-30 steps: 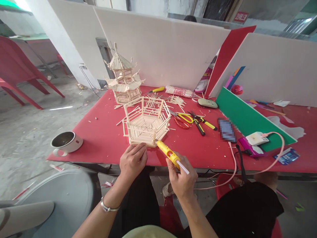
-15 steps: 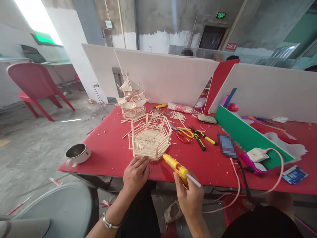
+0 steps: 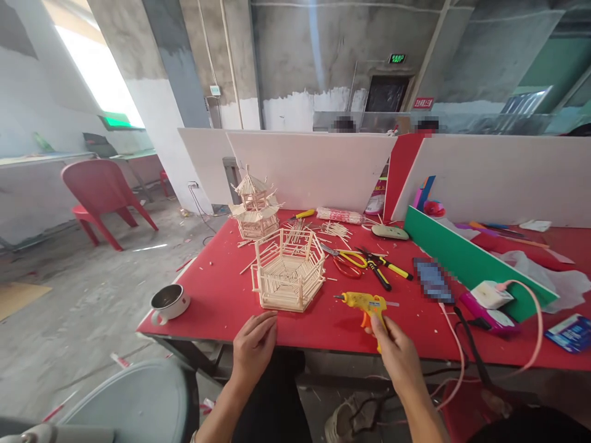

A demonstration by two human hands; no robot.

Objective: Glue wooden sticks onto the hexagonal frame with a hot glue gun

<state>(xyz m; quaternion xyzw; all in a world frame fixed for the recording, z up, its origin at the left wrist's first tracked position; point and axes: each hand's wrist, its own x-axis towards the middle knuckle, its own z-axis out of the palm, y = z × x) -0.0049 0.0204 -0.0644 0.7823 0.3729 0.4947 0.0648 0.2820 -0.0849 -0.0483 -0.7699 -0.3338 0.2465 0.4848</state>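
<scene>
The right hand (image 3: 399, 357) reaches up from the near edge of the red desk (image 3: 217, 298), and its grip is closed round the handle of a yellow glue gun (image 3: 362, 301). The gun's body sits above and just beyond the fingers, level, with its nozzle pointing left and a pale glue stick poking out at the back. Whether the gun touches the desk cannot be told. Its nozzle is aimed towards a hexagonal frame of wooden sticks (image 3: 289, 272) that stands on the desk to the left, near the gun but clear of it. The left hand (image 3: 253, 349) rests at the desk's near edge just in front of that frame, its grip loose and holding nothing, with the fingertips close to the frame's base but not on it. Behind the frame stands a small stick pagoda (image 3: 255, 206), with loose sticks scattered about it. Beyond the gun lie red-and-yellow scissors (image 3: 344, 261) and yellow-handled cutters (image 3: 381, 271). To the right are a phone (image 3: 431, 280), a sloping green board (image 3: 462, 258) and a white charger (image 3: 493, 294) with a pink cable (image 3: 530, 320). A metal cup (image 3: 168, 301) sits at the desk's left corner, well apart from both hands.
</scene>
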